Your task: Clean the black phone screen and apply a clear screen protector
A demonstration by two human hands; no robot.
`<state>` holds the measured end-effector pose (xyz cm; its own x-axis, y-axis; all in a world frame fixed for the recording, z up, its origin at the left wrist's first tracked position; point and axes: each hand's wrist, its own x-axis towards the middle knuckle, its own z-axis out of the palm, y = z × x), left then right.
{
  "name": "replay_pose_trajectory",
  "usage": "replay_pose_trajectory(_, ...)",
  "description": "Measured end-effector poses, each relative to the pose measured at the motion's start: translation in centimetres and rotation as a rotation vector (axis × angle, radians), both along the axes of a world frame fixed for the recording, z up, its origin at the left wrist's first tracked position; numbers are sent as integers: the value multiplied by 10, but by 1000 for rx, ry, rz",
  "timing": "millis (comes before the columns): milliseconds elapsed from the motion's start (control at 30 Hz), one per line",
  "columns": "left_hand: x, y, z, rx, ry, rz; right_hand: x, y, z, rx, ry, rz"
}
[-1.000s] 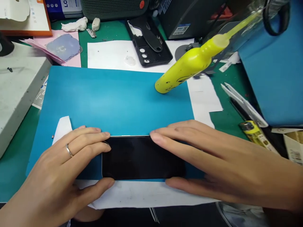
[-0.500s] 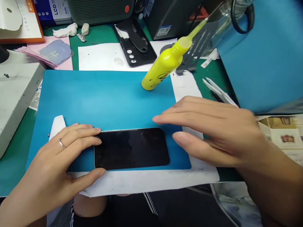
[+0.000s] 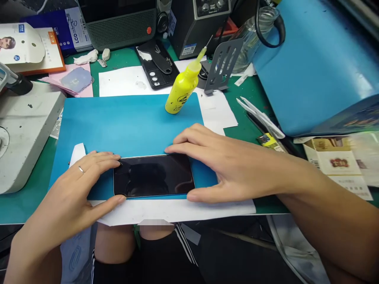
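A smartphone (image 3: 154,175) with a dark screen lies face up on a blue mat (image 3: 118,126). My left hand (image 3: 85,185), with a ring on one finger, holds its left end, fingertips at the far edge and thumb at the near edge. At the other end my right hand (image 3: 219,165) spans the phone the same way, its fingers along the far edge and its thumb by the near right corner. Beyond the phone, a yellow bottle (image 3: 182,88) with a thin nozzle stands on the mat.
White paper (image 3: 177,211) shows under the mat's near edge. Behind lie a black phone case (image 3: 158,69) and a grey slotted stand (image 3: 223,65). Tweezers (image 3: 262,116) and a printed carton (image 3: 337,161) are on the right. A pale box-shaped device (image 3: 32,114) occupies the left side.
My right hand has come left and down from beside the phone onto its right end. My left hand keeps its hold. The camera view has shifted and tilted upward.
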<state>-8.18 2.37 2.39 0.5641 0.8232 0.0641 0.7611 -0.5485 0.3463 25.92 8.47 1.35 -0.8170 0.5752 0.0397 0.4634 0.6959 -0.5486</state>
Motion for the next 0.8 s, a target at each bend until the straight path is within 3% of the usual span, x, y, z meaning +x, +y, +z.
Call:
replay_pose_trajectory(333,2,2,2,-49,-59,38,1,4,-3,56,-45,19)
replay_pose_trajectory(633,2,2,4,-62,-60,36,-4,3,0,-37,-59,-22)
replay_pose_trajectory(800,3,3,5,-86,-59,43,-4,2,-2,31,-31,-2)
